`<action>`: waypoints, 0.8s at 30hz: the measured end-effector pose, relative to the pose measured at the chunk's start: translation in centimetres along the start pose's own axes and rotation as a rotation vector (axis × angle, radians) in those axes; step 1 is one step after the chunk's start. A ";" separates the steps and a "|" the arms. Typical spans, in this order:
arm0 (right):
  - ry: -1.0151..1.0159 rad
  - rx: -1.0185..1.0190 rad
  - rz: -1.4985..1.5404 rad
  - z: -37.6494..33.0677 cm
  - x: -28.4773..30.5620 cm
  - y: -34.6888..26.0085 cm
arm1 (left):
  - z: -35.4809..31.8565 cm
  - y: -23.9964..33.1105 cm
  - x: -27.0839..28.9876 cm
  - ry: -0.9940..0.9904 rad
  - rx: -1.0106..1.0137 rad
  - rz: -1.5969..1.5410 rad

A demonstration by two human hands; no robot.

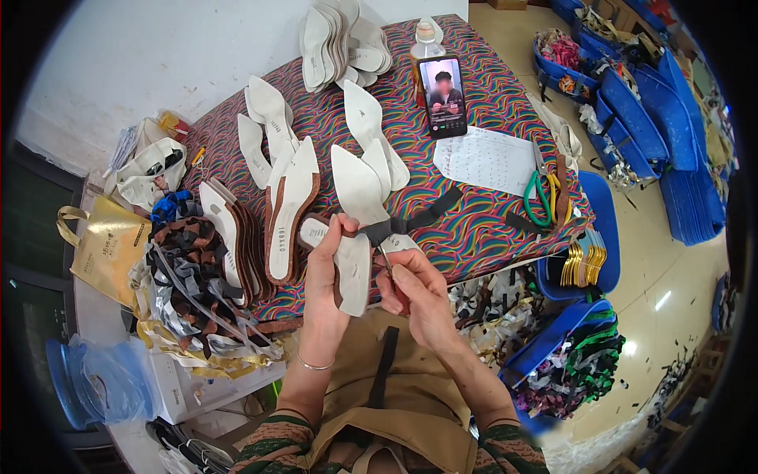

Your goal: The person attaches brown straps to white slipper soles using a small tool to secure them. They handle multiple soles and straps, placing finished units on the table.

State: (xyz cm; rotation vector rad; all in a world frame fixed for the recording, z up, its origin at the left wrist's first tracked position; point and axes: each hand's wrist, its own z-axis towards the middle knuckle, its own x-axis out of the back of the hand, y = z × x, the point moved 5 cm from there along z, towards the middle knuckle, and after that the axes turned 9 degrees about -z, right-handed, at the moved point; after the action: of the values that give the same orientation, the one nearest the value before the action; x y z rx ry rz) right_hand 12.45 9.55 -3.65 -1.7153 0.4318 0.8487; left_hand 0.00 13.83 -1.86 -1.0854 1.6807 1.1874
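Observation:
My left hand [325, 254] grips a pale shoe insole [353, 272], its fingers and thumb closed round the middle. Dark material edges the insole, and a black strip [433, 212] stretches from it over the table to the right. In my right hand [422, 286] is a pair of scissors [384, 259]; a thin metal blade points up beside the insole, while the fingers mostly hide the handles. Just beyond lie white insoles [359, 180]. To the left, a brown-edged insole [282, 237] rests by a stack of similar ones [229, 237].
A patterned cloth covers the table [489, 87]. On it stand a phone [444, 99], a bottle [425, 39], a written sheet [485, 162] and green-handled scissors [539, 197]. Strip scraps [185, 268] heap at left. Blue bins [604, 221] stand at right.

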 end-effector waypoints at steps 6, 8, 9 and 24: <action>0.022 0.034 0.040 -0.4 0.3 0.4 | -0.9 -0.1 0.0 0.123 -0.085 0.020; 0.032 0.043 0.033 -0.8 0.5 0.7 | -1.0 -0.1 0.0 0.121 -0.104 0.002; 0.034 0.045 0.020 -1.1 0.5 0.8 | -1.1 -0.2 -0.1 0.116 -0.112 0.015; -0.030 0.035 0.138 -1.9 0.6 1.9 | -1.8 -0.9 0.2 0.152 -0.196 0.084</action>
State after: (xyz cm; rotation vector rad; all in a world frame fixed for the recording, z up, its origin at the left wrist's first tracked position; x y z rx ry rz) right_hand 12.19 7.21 -5.10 -1.6535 0.5466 0.9591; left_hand 0.52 11.92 -1.89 -1.2622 1.7682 1.3757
